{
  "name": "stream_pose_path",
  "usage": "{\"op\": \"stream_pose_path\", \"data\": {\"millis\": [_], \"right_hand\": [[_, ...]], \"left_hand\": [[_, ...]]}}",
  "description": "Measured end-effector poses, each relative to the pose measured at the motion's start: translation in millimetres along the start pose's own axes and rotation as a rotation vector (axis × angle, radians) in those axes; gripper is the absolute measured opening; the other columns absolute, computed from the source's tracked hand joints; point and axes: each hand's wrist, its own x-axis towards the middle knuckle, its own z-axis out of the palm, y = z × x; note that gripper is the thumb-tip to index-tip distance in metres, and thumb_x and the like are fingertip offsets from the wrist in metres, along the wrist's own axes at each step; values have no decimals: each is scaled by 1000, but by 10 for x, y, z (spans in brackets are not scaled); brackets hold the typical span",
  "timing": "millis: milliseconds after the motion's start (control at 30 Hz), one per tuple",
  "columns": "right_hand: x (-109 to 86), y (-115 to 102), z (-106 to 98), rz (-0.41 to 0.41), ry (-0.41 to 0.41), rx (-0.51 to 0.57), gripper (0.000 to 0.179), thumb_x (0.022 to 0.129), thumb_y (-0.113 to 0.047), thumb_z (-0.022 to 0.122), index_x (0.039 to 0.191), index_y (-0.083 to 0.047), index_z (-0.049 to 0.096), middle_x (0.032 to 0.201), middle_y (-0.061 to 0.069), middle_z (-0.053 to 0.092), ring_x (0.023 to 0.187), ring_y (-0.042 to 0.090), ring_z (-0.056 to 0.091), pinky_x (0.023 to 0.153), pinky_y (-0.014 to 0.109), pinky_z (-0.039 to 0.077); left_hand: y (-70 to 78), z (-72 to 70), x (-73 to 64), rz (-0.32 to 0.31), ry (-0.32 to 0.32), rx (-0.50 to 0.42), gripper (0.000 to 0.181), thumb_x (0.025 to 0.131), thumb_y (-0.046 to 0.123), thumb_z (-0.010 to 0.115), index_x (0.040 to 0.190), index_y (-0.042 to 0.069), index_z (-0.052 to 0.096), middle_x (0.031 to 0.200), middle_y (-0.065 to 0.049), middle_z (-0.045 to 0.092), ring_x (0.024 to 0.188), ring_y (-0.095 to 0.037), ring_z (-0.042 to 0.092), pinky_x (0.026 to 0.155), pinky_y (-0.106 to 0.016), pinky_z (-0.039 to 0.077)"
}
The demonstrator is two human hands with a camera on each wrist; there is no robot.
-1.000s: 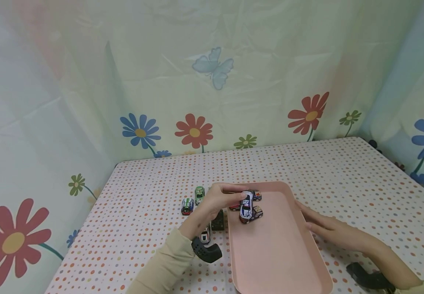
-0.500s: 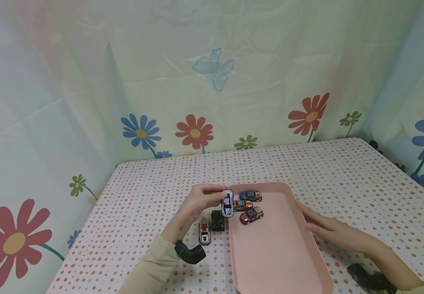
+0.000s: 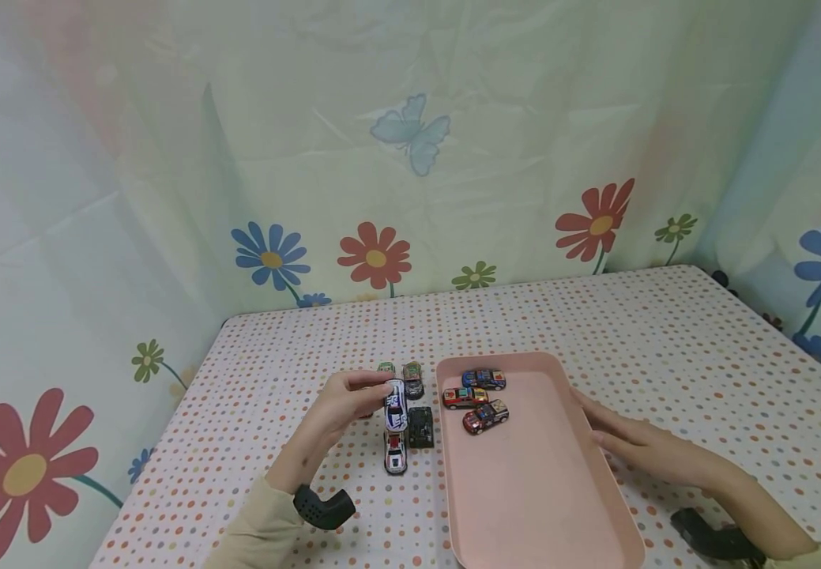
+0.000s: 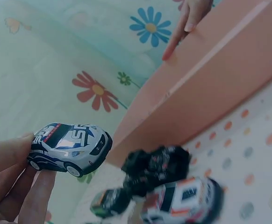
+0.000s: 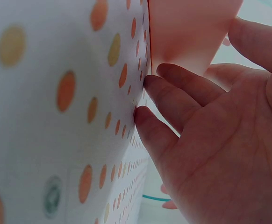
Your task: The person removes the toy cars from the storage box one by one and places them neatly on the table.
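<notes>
My left hand (image 3: 335,407) pinches a white and blue toy car (image 3: 396,407) between thumb and fingers, as the left wrist view shows. The car is held above the table, over a white and red toy car (image 3: 396,456). A black toy car (image 3: 420,427) stands beside these, left of a pink tray (image 3: 538,490). Inside the tray's far left corner are a blue toy car (image 3: 483,379), a red and yellow one (image 3: 461,397) and a dark red one (image 3: 485,416). My right hand (image 3: 648,450) rests against the tray's right wall, its fingers fairly straight and the thumb at the rim.
Behind my left hand are a green toy car (image 3: 413,378) and another green car (image 3: 386,367), mostly hidden. A dotted cloth (image 3: 296,356) covers the table. A flowered curtain (image 3: 495,174) hangs behind it.
My left hand has carried the white and blue toy car left, from above the tray out over the cars on the table. My right hand and the tray stay put.
</notes>
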Motion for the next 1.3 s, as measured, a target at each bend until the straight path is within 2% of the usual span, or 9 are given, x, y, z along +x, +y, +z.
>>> {"op": "stream_pose_path", "data": {"millis": [200, 267, 333, 433, 567, 667, 933, 1167, 1300], "right_hand": [[7, 7, 0, -4, 1, -2, 62, 101, -31, 41, 151, -8, 11, 151, 20, 13, 132, 41, 14, 94, 25, 36], [9, 13, 2, -4, 2, -3, 62, 101, -31, 41, 151, -8, 11, 151, 20, 13, 132, 41, 14, 97, 32, 36], [7, 18, 4, -6, 3, -2, 62, 102, -31, 41, 151, -8, 11, 151, 20, 13, 132, 42, 14, 97, 34, 36], [2, 19, 7, -5, 3, 8, 62, 101, -31, 41, 151, -8, 11, 151, 20, 12, 132, 42, 13, 98, 31, 35], [-4, 18, 10, -10, 4, 20, 62, 101, -30, 41, 151, -8, 11, 151, 20, 12, 133, 37, 13, 93, 17, 32], [-3, 14, 11, -15, 7, 13, 62, 101, -30, 41, 151, -8, 12, 151, 20, 13, 133, 35, 13, 93, 18, 33], [10, -12, 1, -1, 10, -14, 63, 101, -31, 41, 151, -7, 11, 151, 21, 14, 132, 42, 15, 95, 29, 37], [15, -25, 5, 13, 1, -3, 64, 101, -31, 41, 150, -4, 10, 151, 22, 12, 132, 44, 13, 96, 58, 30], [15, -21, 5, 12, 3, -3, 64, 101, -32, 41, 150, -5, 10, 151, 22, 11, 132, 44, 13, 97, 58, 29]], "left_hand": [[-128, -169, -128, -44, 37, -12, 28, 86, 1, 66, 112, -9, 63, 103, -11, 65, 87, -16, 64, 82, -33, 50], [-173, -212, -162, -57, 34, -8, 28, 86, 1, 67, 111, -9, 63, 103, -11, 65, 86, -16, 64, 82, -34, 50], [-207, -246, -194, -67, 26, 14, 28, 86, 3, 67, 111, -8, 64, 102, -10, 65, 86, -16, 63, 82, -35, 50], [-252, -285, -225, -63, -2, 27, 27, 86, 3, 67, 110, -8, 64, 101, -10, 65, 86, -16, 64, 81, -34, 51], [-291, -312, -255, -64, -18, 30, 27, 85, 4, 67, 109, -8, 64, 101, -10, 65, 86, -17, 64, 80, -33, 51], [-312, -325, -276, -74, -20, 31, 27, 86, 4, 67, 110, -8, 64, 101, -11, 65, 88, -18, 64, 79, -33, 51], [-388, -331, -322, -156, -4, 50, 29, 84, 5, 69, 111, -4, 65, 108, -15, 64, 92, -23, 64, 77, -35, 52], [-426, -317, -342, -176, 2, 28, 28, 85, 3, 68, 112, -6, 65, 109, -15, 64, 94, -24, 64, 78, -36, 52], [-450, -312, -344, -181, 13, 59, 27, 84, 4, 69, 110, -4, 66, 104, -11, 66, 92, -22, 64, 77, -35, 52]]}}
